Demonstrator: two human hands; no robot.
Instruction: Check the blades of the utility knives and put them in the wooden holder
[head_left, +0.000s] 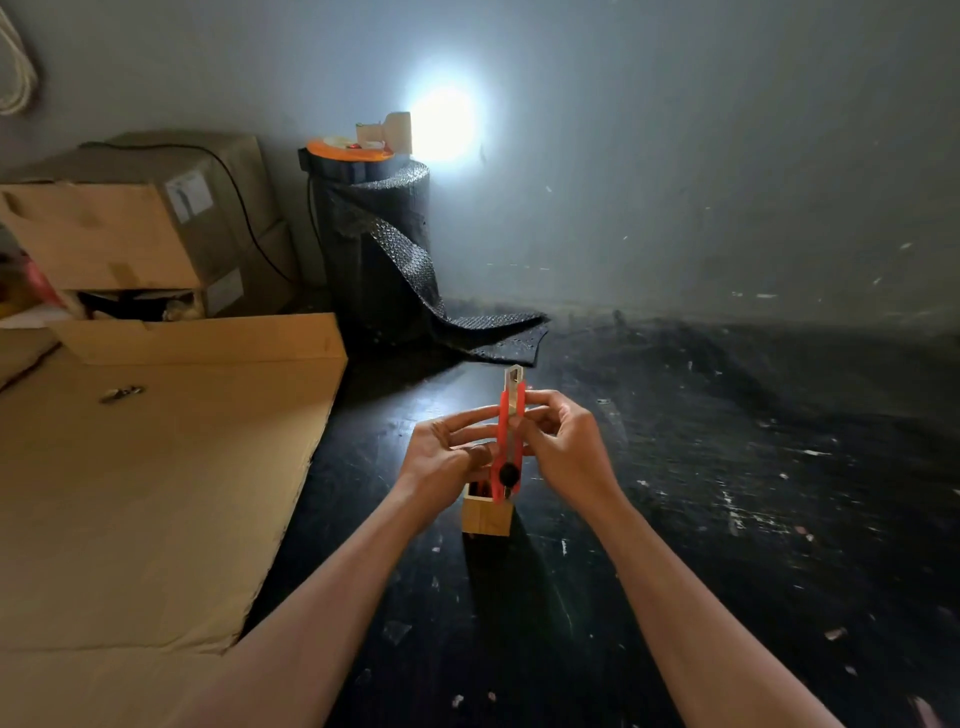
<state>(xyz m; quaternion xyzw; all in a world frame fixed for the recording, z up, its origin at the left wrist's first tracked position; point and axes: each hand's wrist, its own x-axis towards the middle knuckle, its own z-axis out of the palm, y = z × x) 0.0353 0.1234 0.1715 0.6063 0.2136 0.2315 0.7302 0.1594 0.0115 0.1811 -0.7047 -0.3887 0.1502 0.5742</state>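
An orange utility knife (505, 441) is held upright between both hands, its silver blade (514, 387) pushed out at the top and its black lock knob low on the handle. My left hand (447, 449) grips the knife from the left. My right hand (563, 441) pinches it from the right, fingers near the blade. Right below stands the small square wooden holder (487, 514) on the dark floor, with something dark and red inside it, partly hidden by my left hand.
Flat cardboard sheets (156, 467) cover the floor on the left, with a small metal piece (120, 393) lying on them. Stacked cardboard boxes (145, 218) stand at the back left. A black bubble-wrap roll (379, 249) with a bright lamp (441, 124) on top stands behind.
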